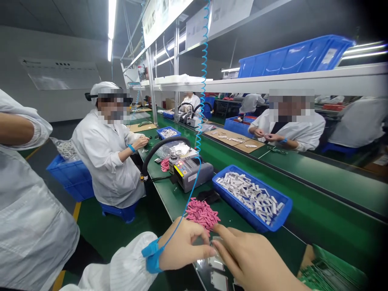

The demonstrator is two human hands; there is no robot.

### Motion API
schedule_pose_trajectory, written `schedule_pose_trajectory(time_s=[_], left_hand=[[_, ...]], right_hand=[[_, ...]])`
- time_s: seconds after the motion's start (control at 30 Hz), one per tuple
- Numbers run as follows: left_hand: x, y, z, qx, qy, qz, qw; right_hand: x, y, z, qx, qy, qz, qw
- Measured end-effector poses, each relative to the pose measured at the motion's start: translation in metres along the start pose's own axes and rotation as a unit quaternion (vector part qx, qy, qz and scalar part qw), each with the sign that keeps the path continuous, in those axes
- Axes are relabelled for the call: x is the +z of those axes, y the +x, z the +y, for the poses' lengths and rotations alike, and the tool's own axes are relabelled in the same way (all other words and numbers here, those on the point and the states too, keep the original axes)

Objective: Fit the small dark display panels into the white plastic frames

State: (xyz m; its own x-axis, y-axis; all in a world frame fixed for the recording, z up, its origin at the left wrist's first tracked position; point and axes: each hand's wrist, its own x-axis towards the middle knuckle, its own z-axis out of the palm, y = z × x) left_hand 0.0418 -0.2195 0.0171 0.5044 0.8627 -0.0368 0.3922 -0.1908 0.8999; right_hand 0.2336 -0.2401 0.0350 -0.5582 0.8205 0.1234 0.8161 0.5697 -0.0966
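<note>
Assembly line, green desk | left hand's fingers pinched nearly closed on small clear film piece, held just above desk | right hand's fingers extended, touching its far edge, grip unclear | pink foam pieces just beyond | blue tray of white pieces beside

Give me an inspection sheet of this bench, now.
Surface: green bench top.
Job's things: pink pieces in a loose pile beside a blue tray of white pieces; a small see-through piece at the fingertips.
Clutter: black pad behind the pile; green boards at the bottom right.
Grips: left hand and right hand close together; any hold cannot be told.
Cables: blue coiled cord rises from the left wrist strap; black hose arcs behind a grey machine.
Surroundings: co-worker seated at left; blue crate on a shelf.
</note>
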Motion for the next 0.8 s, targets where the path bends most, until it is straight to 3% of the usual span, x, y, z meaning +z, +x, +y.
schedule_pose_trajectory(time_s=[0.2, 0.4, 0.63, 0.7, 0.8], left_hand=[[-0.006, -0.002, -0.014, -0.001, -0.027, -0.041, 0.999], [-0.012, -0.003, -0.011, -0.011, -0.019, -0.077, 0.997], [-0.001, -0.011, -0.004, 0.035, 0.102, -0.009, 0.994], [0.004, -0.01, -0.006, 0.081, 0.154, 0.012, 0.985], [0.011, -0.006, -0.011, 0.184, 0.243, 0.087, 0.948]], right_hand=[[-0.009, 0.018, -0.01, 0.016, 0.066, -0.089, 0.994], [-0.019, 0.017, -0.014, 0.014, 0.109, -0.089, 0.99], [-0.018, 0.012, -0.011, 0.027, 0.163, -0.06, 0.984], [-0.015, 0.013, -0.01, 0.031, 0.158, -0.057, 0.985], [-0.012, 0.013, -0.012, 0.038, 0.098, -0.045, 0.993]])
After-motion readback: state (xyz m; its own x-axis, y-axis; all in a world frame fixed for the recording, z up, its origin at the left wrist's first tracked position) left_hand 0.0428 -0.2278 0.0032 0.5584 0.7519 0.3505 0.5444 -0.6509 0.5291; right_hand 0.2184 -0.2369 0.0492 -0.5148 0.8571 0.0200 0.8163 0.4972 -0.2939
